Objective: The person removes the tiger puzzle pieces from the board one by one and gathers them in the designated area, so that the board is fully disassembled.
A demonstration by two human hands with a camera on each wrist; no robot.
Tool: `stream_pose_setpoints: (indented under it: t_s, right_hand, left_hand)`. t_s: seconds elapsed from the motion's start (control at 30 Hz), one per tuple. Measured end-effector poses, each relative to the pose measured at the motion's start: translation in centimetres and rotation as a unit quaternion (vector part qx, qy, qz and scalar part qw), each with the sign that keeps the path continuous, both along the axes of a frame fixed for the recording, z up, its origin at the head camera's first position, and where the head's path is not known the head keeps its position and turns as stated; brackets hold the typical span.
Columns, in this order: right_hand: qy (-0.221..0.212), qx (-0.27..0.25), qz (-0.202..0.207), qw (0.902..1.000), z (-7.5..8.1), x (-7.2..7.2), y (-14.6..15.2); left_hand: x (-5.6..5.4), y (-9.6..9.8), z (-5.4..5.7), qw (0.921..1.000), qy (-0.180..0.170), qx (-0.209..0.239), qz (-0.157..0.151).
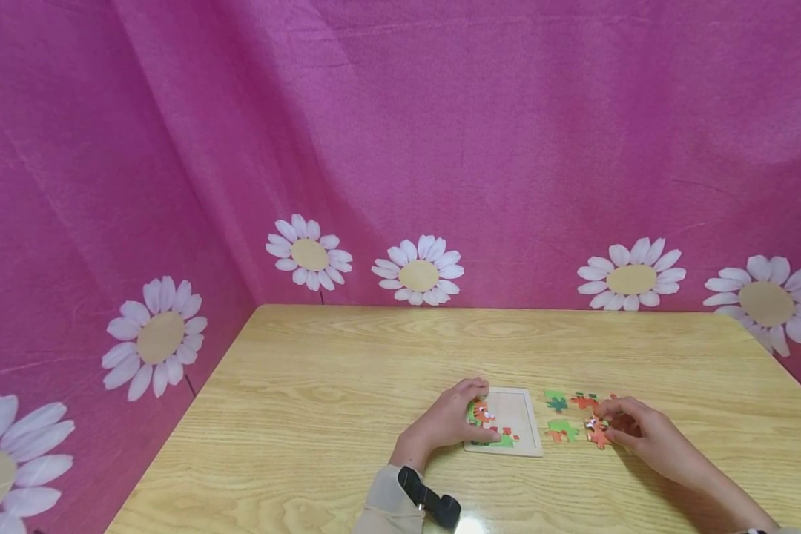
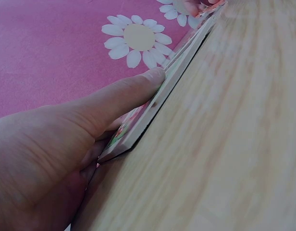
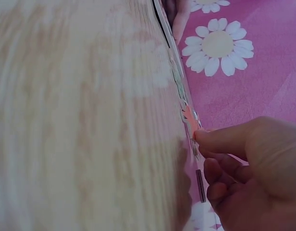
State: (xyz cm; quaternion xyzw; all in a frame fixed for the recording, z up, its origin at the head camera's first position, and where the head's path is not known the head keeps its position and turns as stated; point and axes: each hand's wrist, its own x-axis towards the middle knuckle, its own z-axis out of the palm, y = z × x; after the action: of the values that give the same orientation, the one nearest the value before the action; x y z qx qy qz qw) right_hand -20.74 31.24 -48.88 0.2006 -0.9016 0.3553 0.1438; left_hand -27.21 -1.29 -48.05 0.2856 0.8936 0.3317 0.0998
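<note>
The left hand point(image 1: 444, 417) clamps its fingers round the left side of the puzzle tray point(image 1: 512, 406); right of the tray, the right hand point(image 1: 649, 437) pinches an orange piece point(image 1: 597, 433) beside loose pieces point(image 1: 564, 427).

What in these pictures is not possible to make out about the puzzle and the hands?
- Head view: much of the left edge of the puzzle tray, covered by the left hand.
- Head view: one side of the orange piece, covered by the right hand.
- Left wrist view: the design on the tray's top, seen almost edge-on.
- Right wrist view: most of the left hand, cut off by the top edge.
</note>
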Motion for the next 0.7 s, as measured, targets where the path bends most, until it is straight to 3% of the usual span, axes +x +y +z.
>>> stream_pose_setpoints:
  t_s: [0.47,0.7]
  right_hand:
    - [-0.015,0.040,-0.010,0.9990,0.33,0.02,-0.04]
    - [-0.011,0.021,-0.006,0.9997,0.29,-0.04,-0.20]
  left_hand:
    - [0.00,0.02,0.05,1.0000,-0.003,-0.004,-0.004]
    - [-0.03,-0.01,0.12,0.9999,-0.014,-0.008,-0.002]
